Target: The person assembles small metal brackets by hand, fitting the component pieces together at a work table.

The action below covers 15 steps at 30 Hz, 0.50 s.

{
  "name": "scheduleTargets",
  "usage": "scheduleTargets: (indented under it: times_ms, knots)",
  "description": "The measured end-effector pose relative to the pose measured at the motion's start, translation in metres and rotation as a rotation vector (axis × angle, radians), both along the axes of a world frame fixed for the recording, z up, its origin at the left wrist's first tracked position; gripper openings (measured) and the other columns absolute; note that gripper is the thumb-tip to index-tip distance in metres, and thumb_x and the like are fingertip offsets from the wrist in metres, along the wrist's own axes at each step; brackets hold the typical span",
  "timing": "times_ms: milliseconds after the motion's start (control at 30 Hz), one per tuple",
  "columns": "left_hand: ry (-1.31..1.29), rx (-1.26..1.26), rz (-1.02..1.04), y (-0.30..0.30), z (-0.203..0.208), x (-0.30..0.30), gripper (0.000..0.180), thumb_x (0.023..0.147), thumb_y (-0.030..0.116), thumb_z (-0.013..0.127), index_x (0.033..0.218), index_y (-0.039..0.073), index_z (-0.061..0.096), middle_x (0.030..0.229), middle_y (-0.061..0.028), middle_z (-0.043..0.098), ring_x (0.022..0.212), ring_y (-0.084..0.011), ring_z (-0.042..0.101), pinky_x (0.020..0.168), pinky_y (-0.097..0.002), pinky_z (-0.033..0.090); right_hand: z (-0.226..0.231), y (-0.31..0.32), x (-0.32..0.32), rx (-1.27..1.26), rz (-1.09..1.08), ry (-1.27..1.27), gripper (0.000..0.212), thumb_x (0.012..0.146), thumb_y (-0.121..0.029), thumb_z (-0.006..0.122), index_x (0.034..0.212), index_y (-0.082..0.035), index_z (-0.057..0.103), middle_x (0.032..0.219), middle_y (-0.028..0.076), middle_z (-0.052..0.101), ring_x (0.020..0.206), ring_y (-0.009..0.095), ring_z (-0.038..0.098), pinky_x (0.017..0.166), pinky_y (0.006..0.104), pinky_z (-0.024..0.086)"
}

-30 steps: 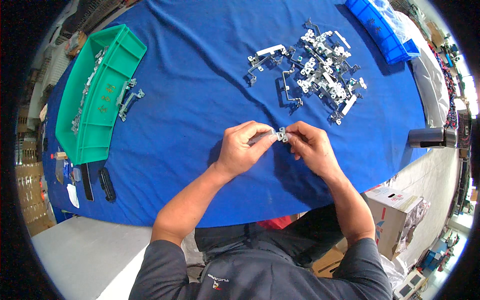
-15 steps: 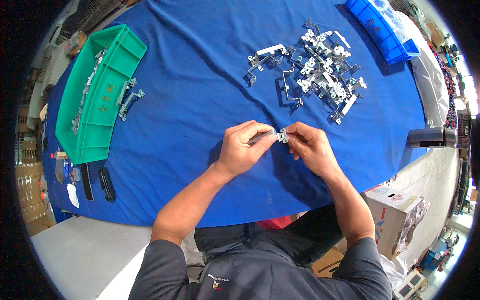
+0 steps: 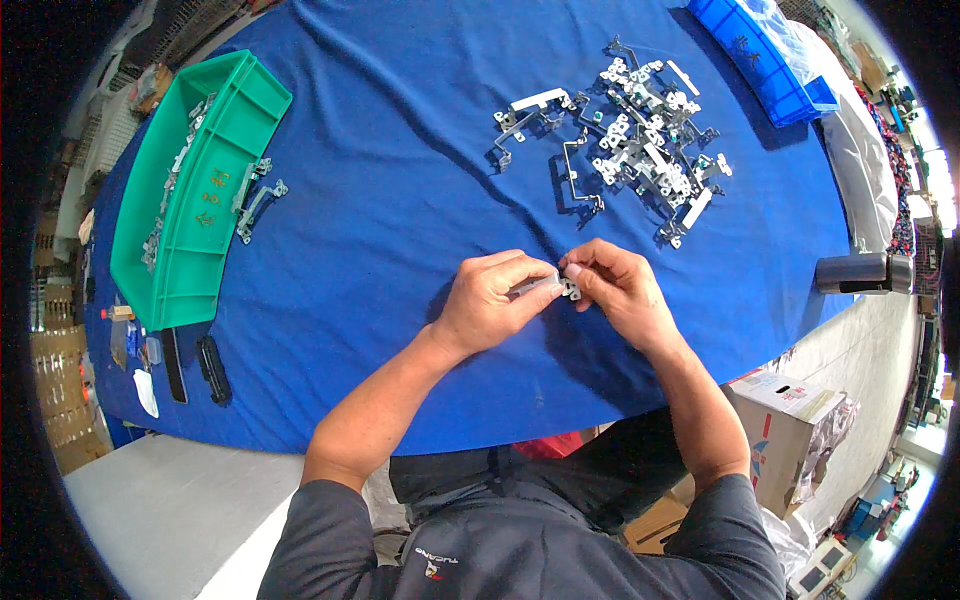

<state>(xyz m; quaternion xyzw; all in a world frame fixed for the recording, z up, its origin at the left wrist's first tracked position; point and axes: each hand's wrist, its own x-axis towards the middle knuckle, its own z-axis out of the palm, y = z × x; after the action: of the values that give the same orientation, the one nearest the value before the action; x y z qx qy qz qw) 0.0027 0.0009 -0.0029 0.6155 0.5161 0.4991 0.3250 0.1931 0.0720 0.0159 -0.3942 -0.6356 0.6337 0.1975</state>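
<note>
A small silver metal bracket (image 3: 571,289) is held between my two hands above the blue cloth. My left hand (image 3: 497,300) pinches its bar between thumb and fingers, and much of the bar is hidden in the grip. The fingertips of my right hand (image 3: 618,290) close on the bracket's holed end, thumb on top. Past my hands, to the right, lies a loose pile of similar metal brackets (image 3: 655,140). A few more brackets (image 3: 258,200) rest on the cloth against the green bin.
A green plastic bin (image 3: 205,235) with brackets inside stands at the left. At the far right sits a blue bin (image 3: 770,75) with a clear bag. A dark cylindrical object (image 3: 865,273) lies at the right edge. Blue cloth (image 3: 380,200) covers the table; a cardboard box (image 3: 785,420) stands below.
The bracket has turned and dropped slightly toward me between my fingers. My right fingers have shifted left and over its end, and my left hand has moved slightly right.
</note>
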Motion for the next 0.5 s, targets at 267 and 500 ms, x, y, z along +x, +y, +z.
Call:
scheduleTargets:
  times_ms: [267,500]
  knots:
    - [-0.016,0.033,0.122,0.0,0.002,-0.002,0.01,0.084,0.008,0.074,0.09,0.0,0.072,0.071,-0.0055,0.064,0.06,-0.0099,0.057,0.054,-0.0263,0.043,0.007,0.004,0.002,0.027,-0.033,-0.122,0.014,0.097,-0.015,0.061,0.099,-0.002,0.065,0.08,0.0,0.064,0.064,0.007,0.053,0.057,0.0236,0.045]
    - [-0.043,0.006,0.112,0.0,0.002,-0.003,0.01,0.085,0.008,0.074,0.09,0.0,0.072,0.071,-0.0042,0.063,0.059,-0.008,0.055,0.054,-0.0255,0.042,0.012,-0.002,-0.002,0.08,0.017,-0.143,0.013,0.097,-0.011,0.059,0.103,0.0,0.064,0.076,0.002,0.063,0.064,0.008,0.056,0.057,0.0262,0.047]
